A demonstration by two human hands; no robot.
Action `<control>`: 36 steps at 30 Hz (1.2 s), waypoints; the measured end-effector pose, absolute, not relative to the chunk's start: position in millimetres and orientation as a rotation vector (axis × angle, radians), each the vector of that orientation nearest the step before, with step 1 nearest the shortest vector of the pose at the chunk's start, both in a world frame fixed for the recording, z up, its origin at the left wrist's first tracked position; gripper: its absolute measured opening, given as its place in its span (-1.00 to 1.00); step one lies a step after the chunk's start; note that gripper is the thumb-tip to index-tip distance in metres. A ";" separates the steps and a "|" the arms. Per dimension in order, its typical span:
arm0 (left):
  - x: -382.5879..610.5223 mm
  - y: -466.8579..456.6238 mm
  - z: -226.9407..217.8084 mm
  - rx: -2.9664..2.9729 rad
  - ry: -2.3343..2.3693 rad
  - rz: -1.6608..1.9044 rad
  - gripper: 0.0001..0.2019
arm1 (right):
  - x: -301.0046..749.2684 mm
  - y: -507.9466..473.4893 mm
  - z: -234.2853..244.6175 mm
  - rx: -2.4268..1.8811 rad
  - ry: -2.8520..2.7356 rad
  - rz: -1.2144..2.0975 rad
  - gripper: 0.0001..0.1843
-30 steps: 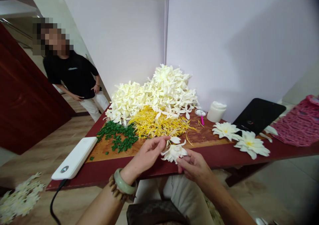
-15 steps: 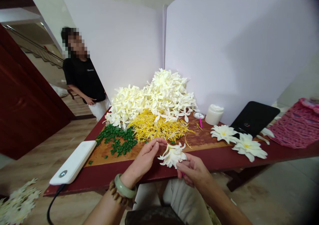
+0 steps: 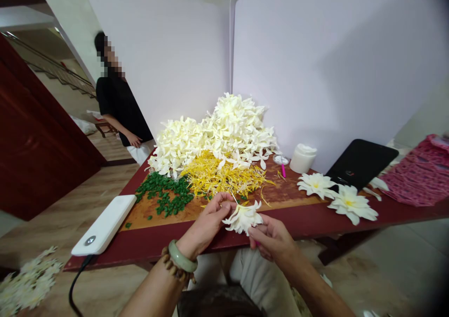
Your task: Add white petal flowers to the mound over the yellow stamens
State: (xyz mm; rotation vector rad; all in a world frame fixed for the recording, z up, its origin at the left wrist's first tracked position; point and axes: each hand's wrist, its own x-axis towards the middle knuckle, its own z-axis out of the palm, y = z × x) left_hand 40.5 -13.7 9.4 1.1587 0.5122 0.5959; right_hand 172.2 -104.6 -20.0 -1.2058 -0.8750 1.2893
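Note:
My right hand [image 3: 271, 238] is closed under a white artificial flower [image 3: 244, 217], holding it by its base just above the table's front edge. My left hand [image 3: 210, 219] has its fingertips pinched at the flower's upper left side, on a thin yellow strand [image 3: 234, 198] that sticks up from the flower's middle. A green bangle and a bead bracelet [image 3: 180, 262] sit on my left wrist. Behind the hands lie a heap of yellow strands [image 3: 219, 176], a patch of small green pieces [image 3: 164, 193] and a big pile of white petals [image 3: 217, 134].
Two finished white flowers [image 3: 336, 193] lie right of centre, near a black device [image 3: 361, 162], a white jar [image 3: 303, 158] and a pink tool [image 3: 282, 169]. A white box [image 3: 105, 223] with a cable sits at the left edge. A person in black [image 3: 117, 109] stands beyond the table. More flowers [image 3: 28, 282] lie on the floor.
My left hand dropped the loose petal position and now pinches a yellow strand at the flower's centre. The flower shifted slightly. The person in black moved and turned further back.

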 end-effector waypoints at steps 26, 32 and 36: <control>36.2 -16.1 8.1 0.985 0.557 0.528 -0.78 | 164.1 -109.0 -13.1 -1.291 -1.071 1.126 -0.81; 37.3 -17.5 7.3 0.992 0.564 0.535 -0.80 | 161.4 -111.7 -10.3 -1.281 -1.105 1.064 -0.86; 36.5 -18.7 8.0 1.004 0.558 0.548 -0.85 | 161.2 -113.6 -10.9 -1.279 -1.143 1.039 -0.88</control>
